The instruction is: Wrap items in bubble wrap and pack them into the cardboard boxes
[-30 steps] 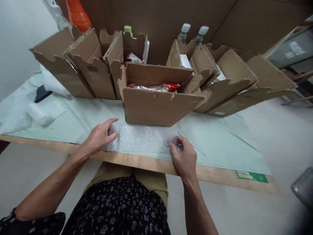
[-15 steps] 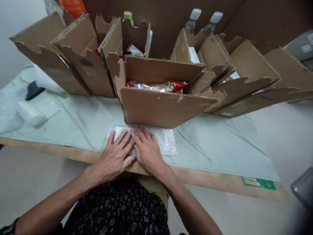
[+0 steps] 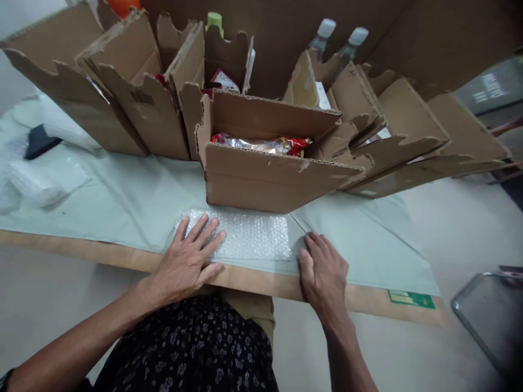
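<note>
A folded piece of bubble wrap (image 3: 249, 235) lies flat on the pale green sheet (image 3: 131, 201) near the table's front edge. My left hand (image 3: 190, 260) rests on its left end, fingers spread and flat. My right hand (image 3: 324, 272) lies flat on the sheet just right of the wrap, fingers together and stretched out, holding nothing. Directly behind the wrap stands an open cardboard box (image 3: 265, 177) with red and silver snack packets (image 3: 261, 144) inside.
More open cardboard boxes (image 3: 122, 103) stand in a row behind, with bottles (image 3: 324, 32) and a green cap (image 3: 214, 20) poking up. Rolled bubble wrap (image 3: 35, 182) and a dark object (image 3: 37, 141) lie at the left. A metal tray (image 3: 488, 313) is on the floor at right.
My right hand has slid off the bubble wrap to the right and now lies on the sheet beside it. My left hand stays pressed on the wrap's left end.
</note>
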{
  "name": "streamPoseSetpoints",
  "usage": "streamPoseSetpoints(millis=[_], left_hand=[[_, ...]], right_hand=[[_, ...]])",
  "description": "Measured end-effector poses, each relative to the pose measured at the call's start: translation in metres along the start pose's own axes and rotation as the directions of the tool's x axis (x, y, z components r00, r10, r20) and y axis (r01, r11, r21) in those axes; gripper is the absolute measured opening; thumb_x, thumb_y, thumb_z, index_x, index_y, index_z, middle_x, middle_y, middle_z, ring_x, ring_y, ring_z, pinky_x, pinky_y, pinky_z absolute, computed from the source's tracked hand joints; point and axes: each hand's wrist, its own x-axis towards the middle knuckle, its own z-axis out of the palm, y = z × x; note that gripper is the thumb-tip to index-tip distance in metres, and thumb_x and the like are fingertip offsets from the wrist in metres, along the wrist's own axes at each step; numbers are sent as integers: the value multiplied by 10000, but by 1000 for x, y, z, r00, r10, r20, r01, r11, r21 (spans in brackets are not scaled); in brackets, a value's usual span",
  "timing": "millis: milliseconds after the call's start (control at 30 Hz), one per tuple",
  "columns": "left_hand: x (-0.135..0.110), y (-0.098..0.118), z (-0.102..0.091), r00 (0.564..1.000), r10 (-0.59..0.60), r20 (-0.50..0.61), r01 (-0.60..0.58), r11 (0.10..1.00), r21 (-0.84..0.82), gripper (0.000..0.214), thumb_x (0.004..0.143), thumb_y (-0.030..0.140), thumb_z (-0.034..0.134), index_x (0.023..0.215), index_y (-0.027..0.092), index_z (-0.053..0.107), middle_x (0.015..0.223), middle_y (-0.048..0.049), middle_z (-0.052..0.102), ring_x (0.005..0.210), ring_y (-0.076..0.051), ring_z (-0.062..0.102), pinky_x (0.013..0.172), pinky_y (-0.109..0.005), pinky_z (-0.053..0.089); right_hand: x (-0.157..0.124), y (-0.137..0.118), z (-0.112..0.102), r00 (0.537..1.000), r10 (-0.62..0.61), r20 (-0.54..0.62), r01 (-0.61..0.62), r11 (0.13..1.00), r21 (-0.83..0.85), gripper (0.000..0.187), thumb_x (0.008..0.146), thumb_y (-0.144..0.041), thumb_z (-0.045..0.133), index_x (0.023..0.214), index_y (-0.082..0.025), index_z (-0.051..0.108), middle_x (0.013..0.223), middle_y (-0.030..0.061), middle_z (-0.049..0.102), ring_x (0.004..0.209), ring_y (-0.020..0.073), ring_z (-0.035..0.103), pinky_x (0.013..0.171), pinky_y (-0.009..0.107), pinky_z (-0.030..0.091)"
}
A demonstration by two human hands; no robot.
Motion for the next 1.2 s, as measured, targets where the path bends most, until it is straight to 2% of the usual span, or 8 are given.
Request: streamPoseSetpoints(millis=[233, 367, 533, 733, 833, 967, 1067, 1200], left_hand=[[-12, -17, -24, 880, -265, -394, 344, 928, 146, 356, 970, 362, 592, 1244, 151, 672, 1216, -177, 684, 1176, -362, 606, 1009, -533, 496], [-15, -27, -24, 845, -408, -346, 495, 841, 217, 302, 899, 408, 667, 1049, 153, 724, 1037, -161, 695, 999, -364, 605, 867, -514, 505], [-7, -22, -20, 817, -465, -341, 483, 875, -37, 53, 846, 246, 623, 806, 211, 623, 1011, -96, 706, 990, -288, 615, 900, -447, 484], [-10, -24, -42, 781, -608, -145, 477, 729, -491, 173, 883, 331, 597, 1006, 209, 605, 791, 11, 671, 694, -161, 636, 659, -282, 496], [-5, -25, -48, 860, -496, -120, 409, 810, -420, 312, 894, 287, 595, 1195, 203, 611, 804, 20, 693, 708, -153, 661, 662, -264, 505], [27, -14, -36, 979, -86, -185, 49, 979, -199, 314, 950, 174, 543, 1247, 200, 640, 1098, -59, 769, 935, -187, 725, 847, -322, 558], [64, 2, -22, 968, 178, -179, -190, 981, -50, 303, 984, 132, 506, 1249, 163, 651, 1046, -87, 770, 916, -217, 723, 845, -374, 570], [89, 18, -15, 940, 269, -207, -269, 963, 32, 404, 962, 160, 593, 1364, 119, 590, 1197, -155, 725, 1091, -295, 685, 918, -471, 566]], right_hand=[[39, -25, 5, 999, -48, -13, 48, 999, 4, 420, 1026, -456, 448, 1201, -158, 687, 1292, 172, 708, 1114, 341, 634, 910, 474, 458], [45, -36, 22, 999, -38, -3, 38, 993, 110, 291, 983, -383, 504, 1025, -168, 695, 1256, 169, 724, 1087, 337, 639, 896, 482, 464], [30, -40, 3, 993, 116, 28, -116, 879, 463, 207, 915, -406, 606, 899, -212, 677, 935, 75, 761, 849, 243, 678, 814, 410, 525], [-21, -54, -37, 944, 201, 263, -330, 638, 695, 660, 922, -429, 694, 1521, -242, 488, 757, -12, 694, 626, 167, 656, 556, 273, 542], [-59, -55, -41, 944, 130, 303, -309, 665, 680, 699, 925, -416, 706, 1564, -259, 470, 998, 66, 786, 782, 201, 746, 625, 283, 615], [-104, -51, -43, 927, 28, 374, -292, 678, 674, 504, 944, -378, 690, 1436, -284, 639, 1292, 95, 756, 1100, 259, 762, 883, 318, 644], [-122, -56, -46, 916, -75, 394, -260, 638, 725, 378, 947, -345, 681, 1320, -303, 732, 1212, 78, 790, 1066, 254, 777, 888, 305, 642], [-126, -78, -46, 934, -75, 349, -256, 539, 802, 258, 943, -294, 675, 1167, -316, 800, 1036, 45, 827, 905, 211, 793, 786, 263, 641]])
